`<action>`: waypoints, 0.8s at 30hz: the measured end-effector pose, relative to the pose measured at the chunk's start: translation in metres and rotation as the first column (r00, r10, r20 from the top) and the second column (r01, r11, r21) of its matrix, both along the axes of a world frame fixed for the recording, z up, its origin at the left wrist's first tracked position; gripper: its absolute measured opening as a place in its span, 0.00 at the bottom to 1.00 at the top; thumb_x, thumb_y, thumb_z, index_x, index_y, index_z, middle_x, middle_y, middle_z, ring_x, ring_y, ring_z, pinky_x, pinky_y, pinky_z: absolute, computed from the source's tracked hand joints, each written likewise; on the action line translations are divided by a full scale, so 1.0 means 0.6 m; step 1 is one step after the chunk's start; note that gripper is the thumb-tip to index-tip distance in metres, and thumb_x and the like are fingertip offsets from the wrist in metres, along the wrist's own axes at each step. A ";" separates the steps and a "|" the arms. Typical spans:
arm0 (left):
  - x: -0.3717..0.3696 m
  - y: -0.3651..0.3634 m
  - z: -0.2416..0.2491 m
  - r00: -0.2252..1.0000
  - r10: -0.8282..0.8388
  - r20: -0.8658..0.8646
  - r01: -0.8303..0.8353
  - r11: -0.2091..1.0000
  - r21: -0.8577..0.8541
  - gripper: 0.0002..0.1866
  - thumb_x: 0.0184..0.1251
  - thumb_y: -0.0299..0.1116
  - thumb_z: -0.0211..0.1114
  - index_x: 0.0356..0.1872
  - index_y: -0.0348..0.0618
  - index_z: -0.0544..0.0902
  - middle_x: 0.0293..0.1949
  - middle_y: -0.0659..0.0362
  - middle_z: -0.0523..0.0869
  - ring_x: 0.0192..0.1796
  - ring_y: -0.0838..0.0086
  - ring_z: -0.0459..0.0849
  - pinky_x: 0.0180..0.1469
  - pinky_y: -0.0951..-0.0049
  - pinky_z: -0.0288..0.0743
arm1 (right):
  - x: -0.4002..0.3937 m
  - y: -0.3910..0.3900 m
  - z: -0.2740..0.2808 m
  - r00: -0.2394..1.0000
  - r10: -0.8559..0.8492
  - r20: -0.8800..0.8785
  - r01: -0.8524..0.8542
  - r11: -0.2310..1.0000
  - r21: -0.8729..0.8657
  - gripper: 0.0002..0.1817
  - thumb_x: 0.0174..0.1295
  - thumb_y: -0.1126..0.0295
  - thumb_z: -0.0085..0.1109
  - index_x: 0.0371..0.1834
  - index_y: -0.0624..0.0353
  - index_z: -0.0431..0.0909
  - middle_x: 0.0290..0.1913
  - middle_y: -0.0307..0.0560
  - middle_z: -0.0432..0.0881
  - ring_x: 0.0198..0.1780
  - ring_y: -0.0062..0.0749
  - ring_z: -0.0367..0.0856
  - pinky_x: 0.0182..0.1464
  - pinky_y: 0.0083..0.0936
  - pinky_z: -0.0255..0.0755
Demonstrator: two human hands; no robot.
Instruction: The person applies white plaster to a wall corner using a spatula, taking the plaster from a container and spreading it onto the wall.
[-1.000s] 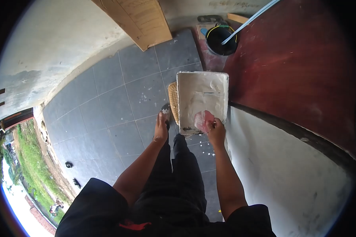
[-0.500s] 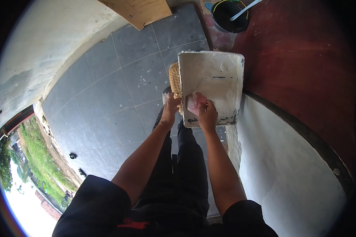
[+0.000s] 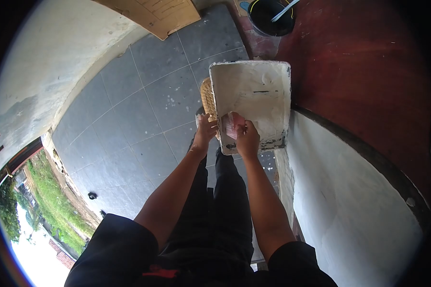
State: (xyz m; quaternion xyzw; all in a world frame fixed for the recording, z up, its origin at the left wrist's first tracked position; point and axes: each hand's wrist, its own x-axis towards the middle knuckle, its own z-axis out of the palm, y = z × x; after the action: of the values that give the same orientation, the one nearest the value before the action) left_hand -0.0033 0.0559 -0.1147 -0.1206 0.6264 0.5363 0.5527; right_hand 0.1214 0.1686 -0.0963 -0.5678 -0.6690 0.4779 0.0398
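A white, plaster-smeared rectangular tray [image 3: 258,91] lies in front of me, resting partly on a woven straw object [image 3: 206,98]. My left hand [image 3: 205,132] grips the tray's near left edge. My right hand [image 3: 247,138] is closed on a pinkish scraper-like tool [image 3: 232,123] coated with white paste, held at the tray's near end. My black trousers and arms fill the lower middle of the view.
A white-plastered wall [image 3: 349,191] and a dark red wall [image 3: 368,62] rise at the right. A black bucket [image 3: 270,14] with a stick stands at the top. Cardboard [image 3: 153,14] leans at the back. Grey floor tiles [image 3: 143,119] spread left.
My left hand came up from my side and took hold of the tray's left edge. My right hand with the tool shifted left along the tray's near end.
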 end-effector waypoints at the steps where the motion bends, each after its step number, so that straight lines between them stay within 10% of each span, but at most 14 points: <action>1: 0.000 0.001 0.001 1.000 -0.002 0.000 0.002 1.000 -0.001 0.55 0.73 0.80 0.36 0.84 0.42 0.51 0.75 0.40 0.70 0.78 0.51 0.68 0.80 0.51 0.55 | -0.001 0.000 0.001 1.000 0.014 0.017 -0.014 1.000 -0.023 0.10 0.69 0.70 0.64 0.49 0.62 0.81 0.39 0.57 0.89 0.43 0.54 0.89 0.46 0.41 0.79; 14: 0.006 0.004 0.006 1.000 -0.004 -0.019 0.003 1.000 -0.019 0.52 0.75 0.78 0.31 0.84 0.43 0.52 0.76 0.40 0.69 0.77 0.53 0.70 0.79 0.54 0.59 | 0.033 0.026 -0.038 0.989 0.019 -0.150 -0.037 0.992 -0.124 0.12 0.69 0.69 0.66 0.50 0.64 0.81 0.38 0.54 0.89 0.41 0.42 0.90 0.47 0.36 0.79; 19: 0.000 0.000 0.001 0.999 -0.033 -0.012 0.033 0.999 0.010 0.52 0.75 0.78 0.30 0.84 0.44 0.51 0.77 0.40 0.68 0.79 0.52 0.67 0.81 0.53 0.56 | 0.059 0.040 -0.044 0.917 -0.319 -0.238 0.101 0.765 -0.637 0.15 0.71 0.68 0.67 0.55 0.64 0.80 0.42 0.44 0.88 0.36 0.28 0.84 0.39 0.28 0.78; 24: -0.009 -0.008 0.009 0.997 -0.071 -0.035 0.070 0.997 -0.008 0.54 0.73 0.79 0.28 0.84 0.44 0.50 0.78 0.40 0.66 0.82 0.52 0.61 0.83 0.50 0.49 | 0.096 0.045 -0.029 0.830 -0.488 -0.270 0.115 0.623 -0.774 0.17 0.71 0.67 0.67 0.59 0.61 0.79 0.47 0.42 0.86 0.39 0.25 0.84 0.37 0.24 0.79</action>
State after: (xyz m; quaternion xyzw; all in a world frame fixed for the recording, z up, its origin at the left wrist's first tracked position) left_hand -0.0088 0.0511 -0.1093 -0.0906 0.6417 0.5165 0.5597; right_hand 0.1789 0.1955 -0.1139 -0.5137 -0.2838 0.8082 0.0485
